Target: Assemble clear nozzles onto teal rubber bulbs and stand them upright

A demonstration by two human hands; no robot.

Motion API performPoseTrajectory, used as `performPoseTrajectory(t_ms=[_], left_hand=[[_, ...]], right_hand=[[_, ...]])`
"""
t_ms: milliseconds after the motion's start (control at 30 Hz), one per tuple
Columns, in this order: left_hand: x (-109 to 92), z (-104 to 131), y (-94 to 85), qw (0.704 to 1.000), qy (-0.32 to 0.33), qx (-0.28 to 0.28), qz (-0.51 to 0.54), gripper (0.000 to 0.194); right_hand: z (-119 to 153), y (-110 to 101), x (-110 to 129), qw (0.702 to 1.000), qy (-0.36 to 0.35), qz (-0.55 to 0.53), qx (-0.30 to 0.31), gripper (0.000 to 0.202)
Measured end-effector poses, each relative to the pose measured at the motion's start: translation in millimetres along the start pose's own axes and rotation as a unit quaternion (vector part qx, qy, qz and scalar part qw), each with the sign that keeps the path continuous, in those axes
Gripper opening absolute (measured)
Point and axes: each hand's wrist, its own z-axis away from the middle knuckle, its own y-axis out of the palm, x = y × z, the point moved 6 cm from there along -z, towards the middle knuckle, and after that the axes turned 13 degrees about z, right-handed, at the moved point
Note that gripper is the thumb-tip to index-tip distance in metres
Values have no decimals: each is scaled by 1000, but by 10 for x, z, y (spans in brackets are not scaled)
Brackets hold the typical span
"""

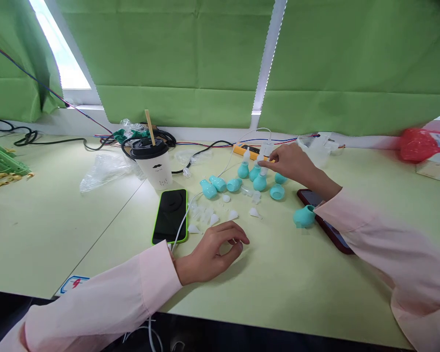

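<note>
My right hand [291,164] reaches over a group of teal rubber bulbs. Its fingertips pinch the whitish nozzle of one teal bulb [259,183] standing upright. Beside it stand more bulbs with pointed tips, among them one bulb [243,170] to the left. An open-mouthed teal bulb [277,192] sits just right of them, and another teal bulb [304,216] lies near my right sleeve. Several teal pieces [208,188] lie to the left. My left hand [214,250] rests on the table, loosely curled and holding nothing, near white cone tips [233,214] and clear plastic parts [205,214].
A lidded paper cup [154,166] with a straw stands behind a green-edged phone [170,215] with a white cable. A dark red-cased phone [333,230] lies partly under my right arm. Cables, a yellow power strip [247,150] and plastic bags [108,171] line the back.
</note>
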Motion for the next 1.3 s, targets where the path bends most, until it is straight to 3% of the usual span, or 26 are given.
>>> performPoseTrajectory(t_ms=[67,133,200,267,333,433,567,667,767,833,900,933,1000,1067,1133,1200,1233,1300], left_hand=[[9,3,4,1000,-6,3,0,17],[27,5,11,1000,-19,8,-2,18],[44,5,17,999,-34,11,-5,18],[50,2,20,999,-43,12,-9,18],[46,-3,18,999,-45,10,-12,17],[46,-3,12,998,-51,6,-25,16],[50,10,11,996,-43,6,-76,17],[38,13,-1,989,-9,-1,-145,18],[32,7,-47,981,15,-29,-189,18],[47,4,-117,985,6,-77,-153,21],[84,4,-174,991,-14,-121,-61,32],[105,2,-181,991,-23,-130,-8,37],[143,-6,-179,987,-33,-139,77,41],[182,-8,-196,979,-44,-161,120,39],[219,-2,-255,966,-52,-209,140,36],[232,7,-336,950,-40,-264,161,36],[228,13,-380,940,-27,-292,172,37],[208,26,-452,921,3,-338,193,36]], right_hand=[[82,-115,-24,998,35,53,-22,42],[205,-254,42,993,25,88,-77,38],[366,-320,253,986,-71,96,-116,25],[551,-223,535,967,-202,130,-81,19],[696,-44,722,950,-251,187,-25,24],[785,204,850,947,-243,207,21,26],[773,435,852,954,-230,186,45,25],[751,464,794,962,-212,162,56,24],[775,329,776,969,-201,134,49,17],[820,171,808,976,-202,71,32,11],[869,6,852,975,-195,-105,24,15],[886,-50,865,959,-178,-220,33,17],[899,-69,877,896,-117,-422,72,16],[891,-5,903,840,-59,-527,117,17],[853,61,922,805,-26,-577,133,20],[794,102,915,808,-17,-579,107,20],[768,118,914,827,-25,-555,86,21],[744,162,960,894,-75,-438,56,22]])
